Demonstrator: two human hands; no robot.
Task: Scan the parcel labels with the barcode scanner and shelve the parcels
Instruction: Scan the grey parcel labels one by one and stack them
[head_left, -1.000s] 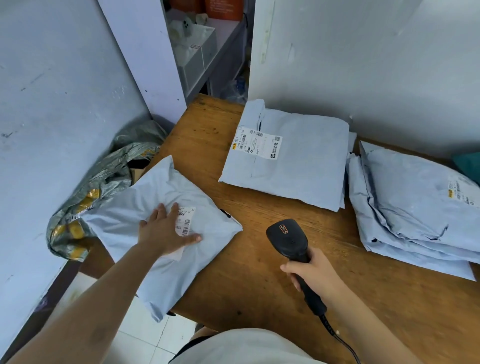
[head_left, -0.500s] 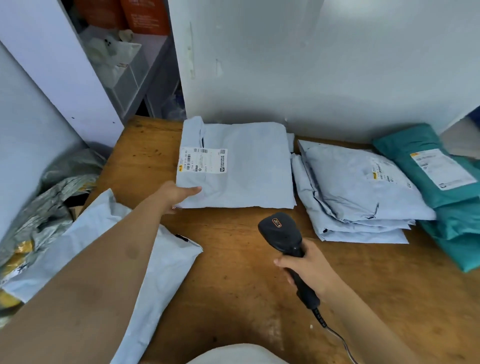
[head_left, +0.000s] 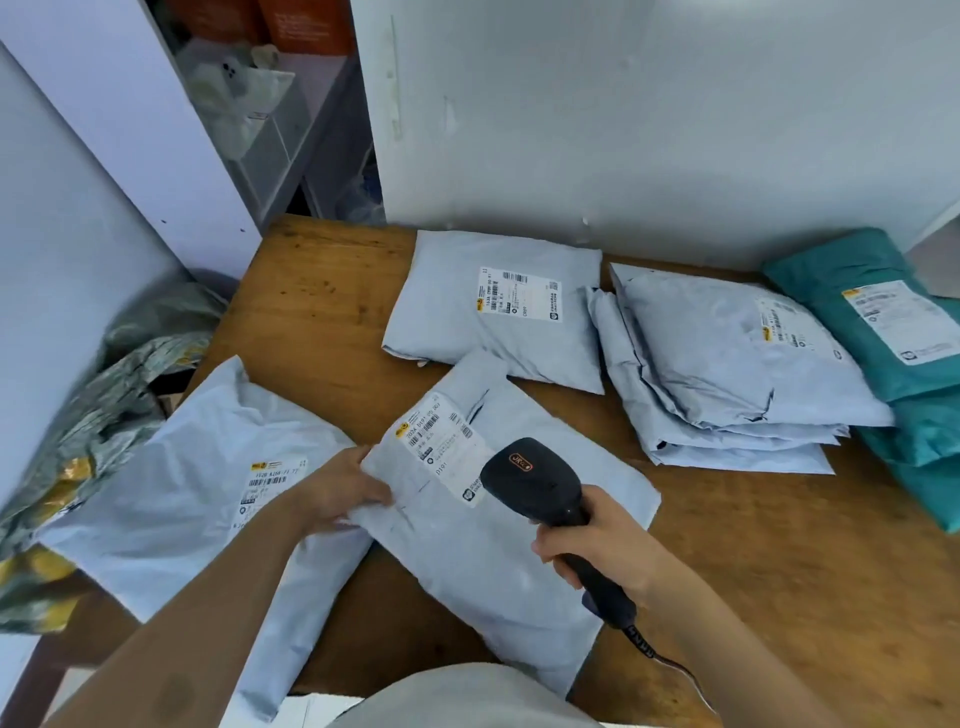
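A pale grey parcel lies at the near middle of the wooden table, its white label facing up. My left hand grips that parcel's left edge. My right hand holds the black barcode scanner by its handle, with the scanner's head just right of the label. Another grey parcel lies at the table's left edge, label up, partly under my left forearm.
A grey parcel lies at the back, a stack of grey parcels to its right, and teal parcels at far right. A crumpled silver sack sits off the table's left. White shelving stands behind, walls close in.
My left hand has pulled a grey parcel from the back pile to the near middle of the table. The scanner has moved over beside its label. The view has shifted right.
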